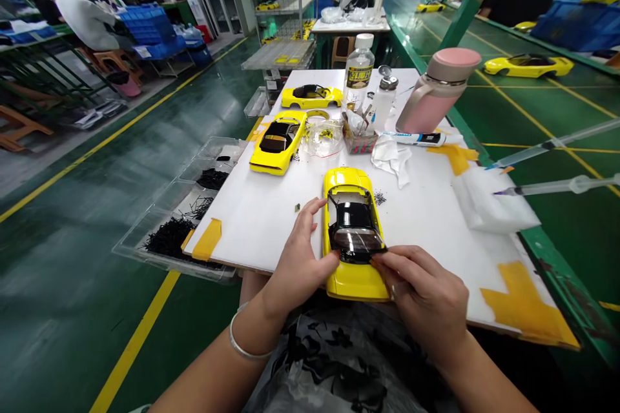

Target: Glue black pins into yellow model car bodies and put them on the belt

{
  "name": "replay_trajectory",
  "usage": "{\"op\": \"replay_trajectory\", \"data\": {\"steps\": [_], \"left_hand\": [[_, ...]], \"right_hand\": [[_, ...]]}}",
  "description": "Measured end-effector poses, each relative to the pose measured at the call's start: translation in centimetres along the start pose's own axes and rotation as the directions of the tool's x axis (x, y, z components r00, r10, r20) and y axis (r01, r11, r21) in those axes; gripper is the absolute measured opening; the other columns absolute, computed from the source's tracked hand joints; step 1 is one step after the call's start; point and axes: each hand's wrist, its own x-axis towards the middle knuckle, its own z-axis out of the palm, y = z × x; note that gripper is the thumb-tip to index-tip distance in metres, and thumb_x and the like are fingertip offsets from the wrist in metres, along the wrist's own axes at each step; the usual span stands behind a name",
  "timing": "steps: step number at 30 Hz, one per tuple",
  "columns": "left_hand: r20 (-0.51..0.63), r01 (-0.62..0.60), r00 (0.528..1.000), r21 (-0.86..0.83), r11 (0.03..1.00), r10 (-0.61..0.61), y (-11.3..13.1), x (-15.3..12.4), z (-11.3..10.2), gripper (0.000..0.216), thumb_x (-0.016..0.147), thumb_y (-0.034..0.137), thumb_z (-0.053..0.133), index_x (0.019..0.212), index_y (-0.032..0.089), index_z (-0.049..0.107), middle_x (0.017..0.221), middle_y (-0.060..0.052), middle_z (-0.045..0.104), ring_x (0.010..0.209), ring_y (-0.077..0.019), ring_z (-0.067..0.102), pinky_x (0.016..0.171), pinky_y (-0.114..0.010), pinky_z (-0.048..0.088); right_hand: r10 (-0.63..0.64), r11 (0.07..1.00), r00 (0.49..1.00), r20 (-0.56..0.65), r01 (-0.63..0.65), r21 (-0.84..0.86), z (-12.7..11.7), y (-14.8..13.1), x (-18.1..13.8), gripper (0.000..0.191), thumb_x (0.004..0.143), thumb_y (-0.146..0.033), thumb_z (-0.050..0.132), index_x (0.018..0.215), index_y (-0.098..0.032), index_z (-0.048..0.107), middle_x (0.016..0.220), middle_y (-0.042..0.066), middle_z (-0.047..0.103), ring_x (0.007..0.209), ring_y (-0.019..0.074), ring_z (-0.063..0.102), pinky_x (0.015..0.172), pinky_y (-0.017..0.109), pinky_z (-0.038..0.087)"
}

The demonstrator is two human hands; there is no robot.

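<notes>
A yellow model car body (361, 279) with a black roof lies on the white board in front of me, its rear end toward me. My left hand (303, 255) is wrapped along its left side, thumb at the rear window's lower left corner and fingers by the door edge. Across the back of the roof sits a clear rear window piece (358, 240) with a dark edge. The fingertips of my right hand (426, 287) pinch its lower right corner against the body. Whether the window is fully seated, I cannot tell.
Two more yellow car bodies (278, 143) stand farther back on the white board (261, 226). Behind are a clear bottle (358, 77), a pink flask (431, 100) and a white tube (411, 139). Syringes (547, 186) stick into white foam at right. A tray (130, 248) of black parts lies left.
</notes>
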Motion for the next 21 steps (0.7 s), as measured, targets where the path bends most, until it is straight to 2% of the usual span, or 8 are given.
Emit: {"op": "replay_trajectory", "data": {"steps": [7, 13, 16, 19, 21], "left_hand": [[0.007, 0.052, 0.999, 0.031, 0.998, -0.052, 1.0, 0.5, 0.3, 0.082, 0.072, 0.01, 0.064, 0.151, 0.022, 0.045, 0.158, -0.011, 0.048, 0.149, -0.0334, 0.043, 0.127, -0.05, 0.033], [0.005, 0.036, 0.999, 0.027, 0.999, -0.037, 0.6, 0.6, 0.4, 0.082, 0.073, 0.012, 0.064, 0.152, 0.021, 0.044, 0.159, -0.01, 0.048, 0.149, -0.0313, 0.044, 0.128, -0.049, 0.032], [0.001, 0.036, 0.999, 0.034, 0.999, -0.036, 0.4, 0.5, 0.3, 0.079, 0.076, 0.014, 0.065, 0.152, 0.023, 0.045, 0.16, -0.009, 0.048, 0.151, -0.0303, 0.042, 0.129, -0.049, 0.031], [0.015, 0.069, 0.997, -0.008, 0.998, -0.069, 0.1, 0.2, -0.1, 0.078, 0.079, 0.017, 0.069, 0.152, 0.026, 0.045, 0.162, -0.008, 0.046, 0.154, -0.031, 0.039, 0.13, -0.05, 0.028], [0.038, 0.087, 0.996, -0.112, 0.99, -0.083, -0.3, 0.1, -0.3, 0.081, 0.079, 0.02, 0.073, 0.153, 0.03, 0.043, 0.166, -0.006, 0.042, 0.158, -0.0308, 0.033, 0.132, -0.049, 0.025]], "right_hand": [[0.107, 0.993, 0.994, -0.023, -0.106, 0.042, -1.0, 1.2, -0.6, 0.016, 0.095, -0.009, 0.07, 0.102, -0.022, 0.075, 0.093, 0.002, 0.076, 0.078, 0.0136, 0.072, 0.07, 0.023, 0.058], [0.045, 0.994, 0.998, 0.032, -0.048, 0.097, -1.7, 0.9, -0.7, 0.015, 0.096, -0.012, 0.068, 0.107, -0.019, 0.076, 0.094, 0.004, 0.074, 0.078, 0.0127, 0.071, 0.067, 0.021, 0.056], [0.059, 0.986, 0.998, 0.014, -0.06, 0.158, -2.2, 1.1, -0.9, 0.02, 0.103, -0.016, 0.058, 0.114, -0.018, 0.074, 0.099, 0.006, 0.073, 0.085, 0.0142, 0.071, 0.072, 0.024, 0.056], [0.197, 0.966, 0.978, -0.072, -0.181, 0.184, -3.3, 2.4, -0.9, 0.036, 0.11, -0.027, 0.041, 0.113, -0.02, 0.076, 0.104, 0.008, 0.071, 0.093, 0.019, 0.069, 0.078, 0.031, 0.055], [0.257, 0.957, 0.963, -0.085, -0.241, 0.163, -4.1, 3.6, -0.8, 0.047, 0.111, -0.035, 0.034, 0.107, -0.02, 0.078, 0.098, 0.009, 0.07, 0.089, 0.0203, 0.068, 0.074, 0.033, 0.054]]}}
